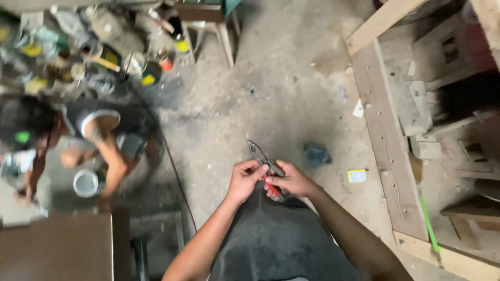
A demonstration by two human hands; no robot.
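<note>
Both my hands meet in front of my waist, above the concrete floor. My right hand [292,179] grips a pair of pliers [264,162] with red handles and dark metal jaws that point up and to the left. My left hand [245,178] is closed with its fingertips pinching at the pliers near the red handle; I cannot tell whether a small part sits between the fingers. My grey shirt [276,239] fills the bottom middle.
Another person [99,135] crouches at the left by a small white tin [85,183], with cans and bottles [104,47] behind. Wooden planks and a frame [388,135] lie at the right. A blue rag [316,155] and a yellow card [357,175] lie on the floor.
</note>
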